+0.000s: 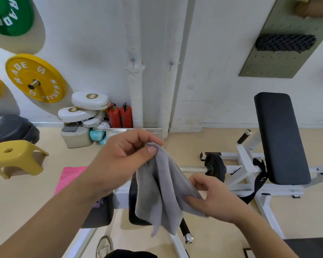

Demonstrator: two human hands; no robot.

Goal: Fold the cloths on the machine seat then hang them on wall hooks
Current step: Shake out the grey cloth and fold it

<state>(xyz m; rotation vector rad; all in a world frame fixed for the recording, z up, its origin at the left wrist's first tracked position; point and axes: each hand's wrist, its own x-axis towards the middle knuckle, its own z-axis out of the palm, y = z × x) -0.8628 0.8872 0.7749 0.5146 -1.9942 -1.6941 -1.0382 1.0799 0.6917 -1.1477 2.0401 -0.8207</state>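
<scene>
**Grey cloth held up in both hands, 2 hooks bare on the wall**

The grey cloth (160, 192) is off the machine and in the air, hanging in loose folds between the person's 2 hands, in front of the white frame (250, 185) of the weight machine. The left hand (127, 157) is the higher one. Its thumb and forefinger pinch the cloth's top corner, and the other fingers are curled in behind. The right hand (213, 198) is lower and to the right. It grips the cloth's side edge between thumb and curled fingers, drawing that edge outward. The cloth's bottom end dangles free below both hands.

Straight behind the cloth is a small black pad (132, 205) on the machine, mostly covered by it. A pink cloth (69, 177) shows to the left, partly hidden by the left forearm; I cannot tell what it lies on.

On the white wall ahead, the 2 wall hooks (132, 61) are side by side, well above the hands, with nothing on either. A long black bench pad (280, 138) slopes up on the right, and a black weight plate (214, 167) sits on a bar beside it. On the left are a yellow stool (17, 157) on the floor, a yellow plate (35, 79) on the wall, and 2 red fire extinguishers (120, 116) against the skirting.
</scene>
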